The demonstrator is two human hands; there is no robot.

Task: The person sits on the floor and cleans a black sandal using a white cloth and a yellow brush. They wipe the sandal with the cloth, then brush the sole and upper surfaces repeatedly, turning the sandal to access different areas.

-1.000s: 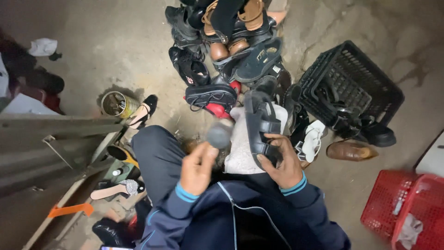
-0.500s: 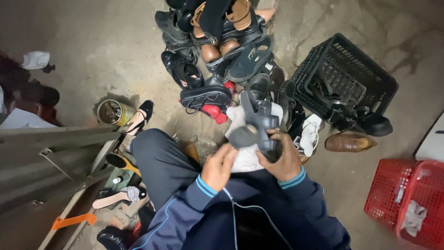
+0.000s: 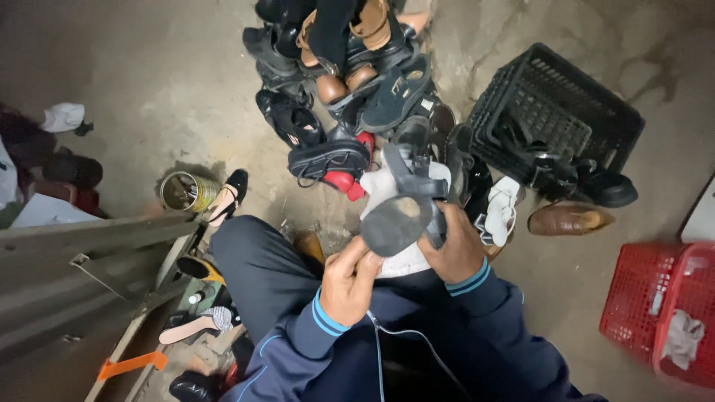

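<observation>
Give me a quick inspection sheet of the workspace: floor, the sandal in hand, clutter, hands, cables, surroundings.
Surface: bare, stained concrete floor.
Job's things: dark strappy sandal, sole turned up, over a white cloth on the lap.
Clutter: shoe pile; brown shoe; tin can; loose sandals by the left knee.
Grippers: left hand at the sandal's heel end; right hand grips its side.
Cables: nothing seen.
Surroundings: black crate, red basket, grey metal frame with an orange strap.
</observation>
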